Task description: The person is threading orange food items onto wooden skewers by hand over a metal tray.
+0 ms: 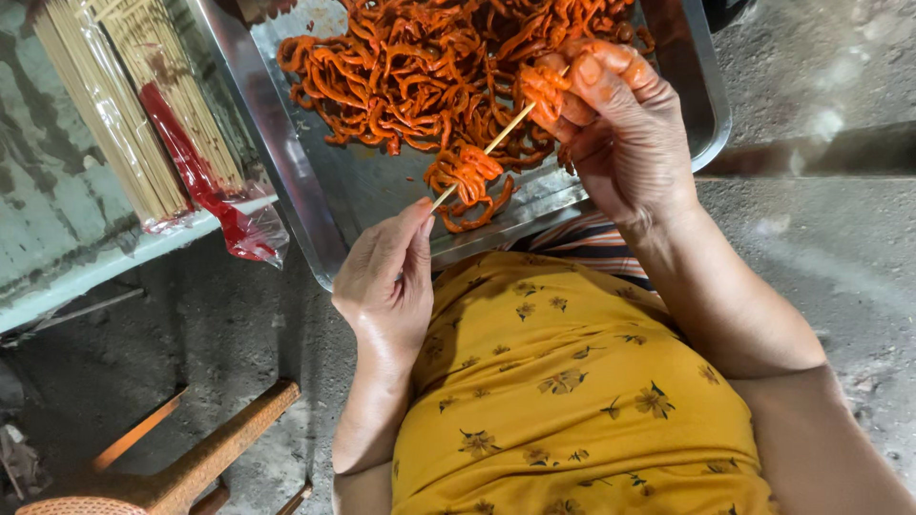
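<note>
As pinched, skewer (482,153) between fingers (412,215).

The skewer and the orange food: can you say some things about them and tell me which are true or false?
1. The left hand pinches the end of the bamboo skewer. True.
2. The right hand is empty. False: it holds an orange strip at the skewer.
3. The marinated strips lie in a metal tray. True.
4. The skewer is bare. False: strips already hang on it.
5. The spare skewers are loose in the tray. False: they are bagged beside it.
</note>
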